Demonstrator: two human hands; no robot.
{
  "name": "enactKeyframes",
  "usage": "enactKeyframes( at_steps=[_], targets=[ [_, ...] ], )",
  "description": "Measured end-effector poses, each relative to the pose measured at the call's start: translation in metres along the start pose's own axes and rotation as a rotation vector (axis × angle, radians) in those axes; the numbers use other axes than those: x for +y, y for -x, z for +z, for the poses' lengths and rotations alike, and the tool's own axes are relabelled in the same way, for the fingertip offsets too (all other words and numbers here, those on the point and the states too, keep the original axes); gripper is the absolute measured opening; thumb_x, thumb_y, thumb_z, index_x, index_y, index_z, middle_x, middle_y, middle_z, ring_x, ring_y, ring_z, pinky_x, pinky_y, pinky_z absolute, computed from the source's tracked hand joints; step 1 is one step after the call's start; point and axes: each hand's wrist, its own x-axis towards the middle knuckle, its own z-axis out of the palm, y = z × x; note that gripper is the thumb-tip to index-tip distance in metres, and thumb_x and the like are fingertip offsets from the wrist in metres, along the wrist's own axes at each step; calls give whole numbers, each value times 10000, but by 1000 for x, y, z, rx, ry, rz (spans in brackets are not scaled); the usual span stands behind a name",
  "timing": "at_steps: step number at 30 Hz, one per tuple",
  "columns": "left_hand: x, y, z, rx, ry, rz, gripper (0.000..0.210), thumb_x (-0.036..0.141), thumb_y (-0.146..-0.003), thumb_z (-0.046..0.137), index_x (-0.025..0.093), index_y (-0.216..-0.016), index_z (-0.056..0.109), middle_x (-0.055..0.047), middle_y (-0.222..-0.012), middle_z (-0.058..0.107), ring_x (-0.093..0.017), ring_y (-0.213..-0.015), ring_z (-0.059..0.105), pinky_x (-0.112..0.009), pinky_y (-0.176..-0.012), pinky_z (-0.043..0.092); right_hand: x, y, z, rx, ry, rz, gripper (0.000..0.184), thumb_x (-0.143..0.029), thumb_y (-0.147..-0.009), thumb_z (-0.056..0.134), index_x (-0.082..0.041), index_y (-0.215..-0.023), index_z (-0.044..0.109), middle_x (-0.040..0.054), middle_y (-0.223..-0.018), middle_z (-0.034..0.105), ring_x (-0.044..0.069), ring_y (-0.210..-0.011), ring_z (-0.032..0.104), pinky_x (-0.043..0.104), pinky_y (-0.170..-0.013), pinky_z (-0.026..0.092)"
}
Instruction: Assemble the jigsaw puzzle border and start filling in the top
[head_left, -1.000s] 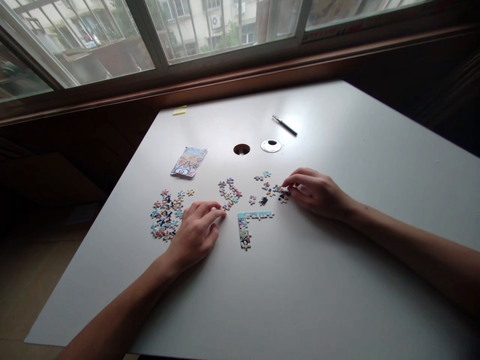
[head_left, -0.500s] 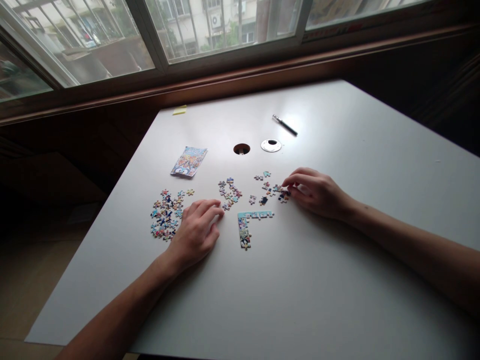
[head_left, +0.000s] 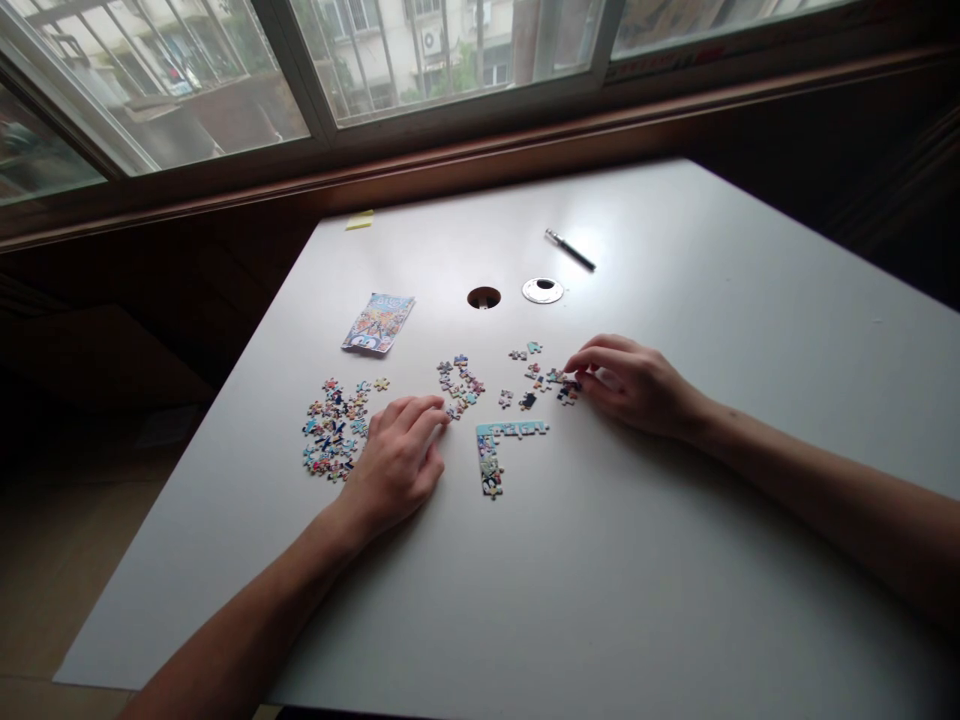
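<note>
My left hand (head_left: 401,455) rests on the table with fingers loosely bent and parted from the thumb, seemingly holding nothing. Its fingertips lie beside a middle cluster of jigsaw pieces (head_left: 469,385). A larger heap of pieces (head_left: 330,430) spreads left of it, partly hidden by the hand. My right hand (head_left: 619,385) is half curled, thumb and fingers apart, the tips at a loose group of pieces (head_left: 566,390); whether they touch a piece is hard to see. Between the hands lies an L-shaped joined strip of puzzle (head_left: 491,465), pale blue along its top edge.
A picture sheet or packet (head_left: 379,322) lies behind the heap. Farther back are a round hole (head_left: 484,298) in the white table (head_left: 600,580), its metal cover (head_left: 542,291), a pen (head_left: 570,250) and a yellow sticky note (head_left: 360,220). Windows (head_left: 450,60) stand beyond.
My left hand has shifted very slightly to the right. The right hand and the puzzle pieces look the same.
</note>
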Motion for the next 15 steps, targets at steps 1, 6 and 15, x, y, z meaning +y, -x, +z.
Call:
enactKeyframes(
  at_steps=[1, 6, 15],
  targets=[
    [1, -1, 1, 1, -6, 1, 377, 96, -843, 507, 241, -1189, 545, -56, -1434, 527, -265, -1328, 434, -446, -1103, 342, 0, 0, 0, -1, 0, 1, 155, -228, -886, 561, -258, -962, 693, 61, -929, 663, 199, -749, 617, 350, -706, 504],
    [3, -5, 2, -18, -39, 6, 528, 169, -824, 565, 261, -1331, 451, -58, -1509, 467, -312, -1414, 348, -519, -1162, 242, 1, 0, 1, -10, 5, -4, 148, -233, -891, 559, -260, -964, 684, 62, -939, 664, 206, -771, 622, 358, -722, 509],
    [-12, -1, -4, 175, 143, -30, 246, 177, -897, 588, 232, -1130, 529, -9, -927, 678, -200, -917, 640, -393, -952, 463, 0, 0, 0, -4, 5, -20, 143, -217, -894, 553, -241, -958, 678, 68, -930, 658, 195, -755, 612, 351, -707, 511]
  ],
)
